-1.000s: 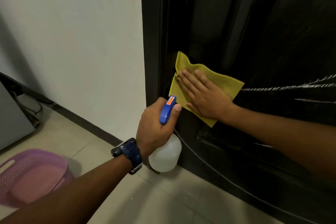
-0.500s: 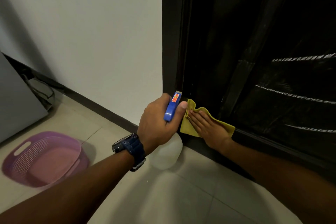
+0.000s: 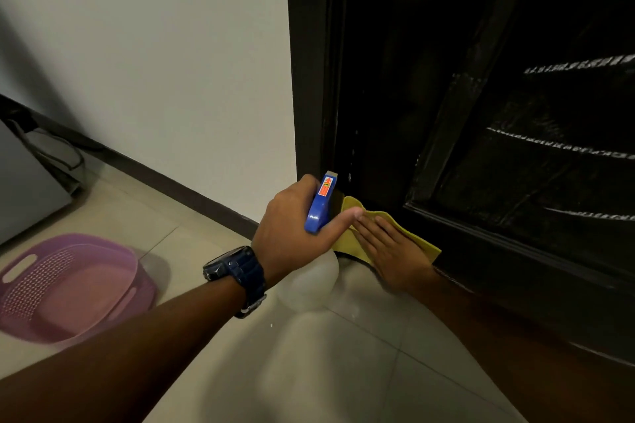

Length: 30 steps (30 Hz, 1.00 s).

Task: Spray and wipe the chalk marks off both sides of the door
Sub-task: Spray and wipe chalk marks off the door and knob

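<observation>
The right hand, flat on the yellow cloth, has wiped down to the door bottom while the left hand grips the spray bottle, yet chalk marks remain higher.

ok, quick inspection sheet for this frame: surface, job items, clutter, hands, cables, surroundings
Surface: dark door, glossy; white chalk marks remain as lines on the right panel.
Job's things: yellow cloth flat against the door's bottom edge by the frame; spray bottle with blue head and translucent body, off the floor.
Clutter: purple basket on the tiled floor at left.
Grippers: left hand grips the spray bottle, watch on the wrist; right hand presses the cloth with straight fingers.
Cables: nothing seen.
Surroundings: white wall with dark skirting; grey object at far left, unclear.
</observation>
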Tool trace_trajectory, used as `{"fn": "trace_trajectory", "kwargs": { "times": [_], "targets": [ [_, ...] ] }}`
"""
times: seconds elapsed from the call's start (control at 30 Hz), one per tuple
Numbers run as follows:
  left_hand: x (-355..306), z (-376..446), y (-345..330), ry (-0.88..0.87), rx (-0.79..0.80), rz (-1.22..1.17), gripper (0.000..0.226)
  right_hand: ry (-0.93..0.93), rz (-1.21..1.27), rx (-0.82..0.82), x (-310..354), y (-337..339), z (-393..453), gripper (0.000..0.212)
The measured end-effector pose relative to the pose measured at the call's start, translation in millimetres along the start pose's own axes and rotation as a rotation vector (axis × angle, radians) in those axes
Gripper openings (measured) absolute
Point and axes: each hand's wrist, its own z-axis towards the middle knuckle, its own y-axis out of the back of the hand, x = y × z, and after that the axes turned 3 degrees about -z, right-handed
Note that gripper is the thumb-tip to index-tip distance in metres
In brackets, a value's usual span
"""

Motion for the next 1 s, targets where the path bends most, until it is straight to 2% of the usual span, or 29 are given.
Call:
{"fn": "trace_trajectory", "kwargs": {
  "times": [0.17, 0.37, 0.5, 0.63, 0.77, 0.9, 1.0],
  "targets": [
    [6.3, -11.3, 2.0, 0.027, 0.065, 0.016, 0.046, 0.006, 0.042, 0.051, 10.0, -8.5, -9.6, 0.083],
    [2.2, -13.0, -6.7, 0.017, 0.171, 0.079, 0.046, 0.033, -0.069, -0.012, 2.5, -19.6, -6.1, 0.090],
    [-1.6, -16.1, -24.6, -0.012, 0.177, 0.035, 0.043, 0.047, -0.098, 0.026, -3.7, -21.1, -18.5, 0.088],
    [-5.7, -24.0, -38.2, -0.056, 0.195, 0.050, 0.048, 0.067, -0.195, 0.036, -16.5, -38.9, -56.7, 0.078],
    [-15.4, -29.0, -56.0, -0.012, 0.208, 0.011, 0.041, 0.134, -0.318, 0.051, -29.2, -67.9, -106.0, 0.074],
    [-20.1, -28.9, -73.7, -0.044, 0.263, -0.041, 0.026, 0.203, -0.357, 0.112, -40.7, -99.1, -160.5, 0.069],
    [-25.8, -27.0, -84.3, -0.041, 0.262, -0.046, 0.027, 0.201, -0.365, 0.182, -56.5, -111.2, -209.8, 0.073]
  ]
}}
